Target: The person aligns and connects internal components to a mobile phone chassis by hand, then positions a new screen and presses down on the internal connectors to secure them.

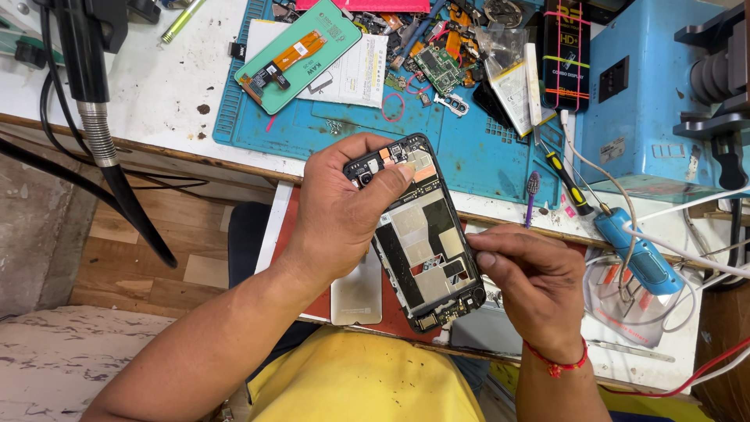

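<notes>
Seen from above, at the far left a black flexible-necked arm (101,133) hangs down over the white worktop (156,86). Next comes a blue repair mat (328,129) on the worktop, carrying a mint-green phone panel (297,56) with an orange flex cable, and further along the mat a small green circuit board (437,69) among loose parts.

Your left hand (344,211) is clenched around the upper end of an opened phone (422,230), thumb pressed across its top by the camera cutout. You hold the phone up in front of you, just off the near edge of the worktop and above a red tray (312,301), its bare insides facing you: silver shields, dark blocks and a small copper patch.

Your right hand (531,285), a red thread at the wrist, meets the phone's lower right edge with fingers pinched together; it seems to grip a thin tool there, though the view is too poor to be sure.

Beyond it, a yellow-and-black screwdriver (566,181) lies on the mat's right border beside a purple toothbrush (532,193). A blue handheld tool (637,250) rests on the worktop with white cables, and a blue machine (648,94) stands at the far right.
</notes>
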